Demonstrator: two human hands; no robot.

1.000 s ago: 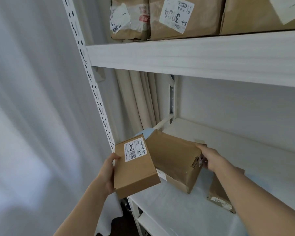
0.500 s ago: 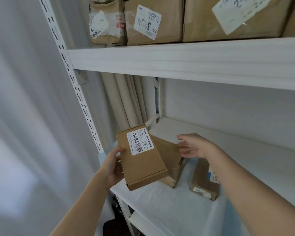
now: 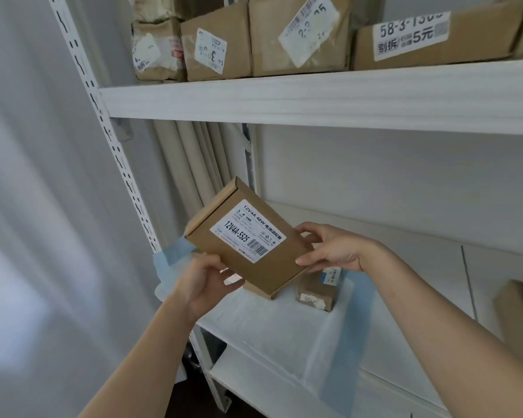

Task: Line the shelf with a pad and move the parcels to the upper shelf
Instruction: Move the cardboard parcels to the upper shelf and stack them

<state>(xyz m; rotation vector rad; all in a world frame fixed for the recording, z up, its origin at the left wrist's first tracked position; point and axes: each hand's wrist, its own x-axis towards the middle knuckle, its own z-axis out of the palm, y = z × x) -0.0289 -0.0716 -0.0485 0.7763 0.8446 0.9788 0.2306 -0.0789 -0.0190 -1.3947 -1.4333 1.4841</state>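
Parcel (image 3: 245, 236) tilted, long axis upper-left to lower-right; left hand (image 3: 204, 283) and right hand (image 3: 329, 247) both grasping it.

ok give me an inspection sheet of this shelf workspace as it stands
surface: lower shelf, its left part covered by a white pad with blue edging
job's things: flat labelled parcel held tilted above the pad; small parcel resting on the pad; upper shelf already carrying a row of parcels
clutter: a brown box at the right edge, partly cut off
grippers: left hand grips the flat parcel's lower corner; right hand holds its right end
cables: nothing seen
surroundings: slotted white upright, pale curtain, beige curtain folds behind the rack
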